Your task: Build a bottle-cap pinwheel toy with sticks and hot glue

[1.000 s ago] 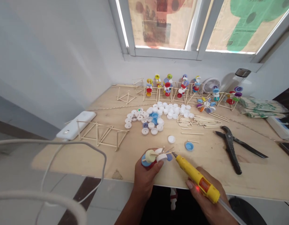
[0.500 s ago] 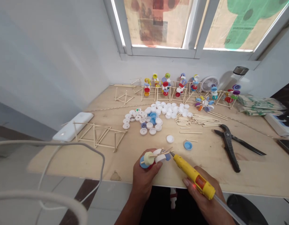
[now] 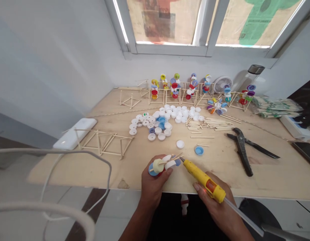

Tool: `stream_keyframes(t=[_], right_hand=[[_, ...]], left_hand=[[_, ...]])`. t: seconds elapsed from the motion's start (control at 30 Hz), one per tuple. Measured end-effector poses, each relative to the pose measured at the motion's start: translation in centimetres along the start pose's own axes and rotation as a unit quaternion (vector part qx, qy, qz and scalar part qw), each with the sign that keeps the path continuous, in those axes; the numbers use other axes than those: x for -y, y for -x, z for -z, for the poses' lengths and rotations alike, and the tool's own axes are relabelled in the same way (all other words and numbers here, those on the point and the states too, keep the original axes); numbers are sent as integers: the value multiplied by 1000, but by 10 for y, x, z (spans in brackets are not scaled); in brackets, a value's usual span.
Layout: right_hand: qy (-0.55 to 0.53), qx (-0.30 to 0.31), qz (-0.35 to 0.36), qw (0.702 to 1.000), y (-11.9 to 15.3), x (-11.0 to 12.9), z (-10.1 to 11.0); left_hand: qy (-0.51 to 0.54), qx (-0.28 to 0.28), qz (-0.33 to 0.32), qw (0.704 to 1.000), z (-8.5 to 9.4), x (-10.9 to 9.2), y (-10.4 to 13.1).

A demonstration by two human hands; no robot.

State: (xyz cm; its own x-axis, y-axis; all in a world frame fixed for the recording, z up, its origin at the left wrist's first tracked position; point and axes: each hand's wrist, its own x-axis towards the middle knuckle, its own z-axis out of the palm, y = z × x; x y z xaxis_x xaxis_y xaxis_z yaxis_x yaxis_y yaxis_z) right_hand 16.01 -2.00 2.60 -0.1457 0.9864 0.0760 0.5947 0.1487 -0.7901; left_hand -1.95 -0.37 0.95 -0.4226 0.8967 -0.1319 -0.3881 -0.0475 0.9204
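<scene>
My left hand is closed around a small wheel of bottle caps and sticks, with pale yellow, blue, white and red caps showing; its lower side is hidden by my fingers. In my right hand is a yellow glue gun, a clear glue stick coming out of its back end. The gun's nozzle points at the stick ends on the right side of the wheel, very close to them; whether it touches I cannot tell. Just beyond lie a white cap and a blue cap.
White bottle caps and cut sticks lie mid-table. Stick frames with cap wheels line the back. Left are another stick frame, a power bank-like white box and a cable. Black pliers lie right.
The whole view has shifted slightly, with the table appearing a little higher. Both hands keep their holds, and the nozzle stays close to the wheel's stick ends.
</scene>
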Motion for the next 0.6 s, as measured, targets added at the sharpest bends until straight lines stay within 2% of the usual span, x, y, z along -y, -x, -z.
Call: stream_keyframes(t=[0.43,0.6], right_hand=[[29,-22,23,999,-2,0,2],[40,-33,30,998,-2,-1,3]], left_hand=[[-15,20,-14,1000,9,10,-2],[-6,6,0,1000,5,7,-1]])
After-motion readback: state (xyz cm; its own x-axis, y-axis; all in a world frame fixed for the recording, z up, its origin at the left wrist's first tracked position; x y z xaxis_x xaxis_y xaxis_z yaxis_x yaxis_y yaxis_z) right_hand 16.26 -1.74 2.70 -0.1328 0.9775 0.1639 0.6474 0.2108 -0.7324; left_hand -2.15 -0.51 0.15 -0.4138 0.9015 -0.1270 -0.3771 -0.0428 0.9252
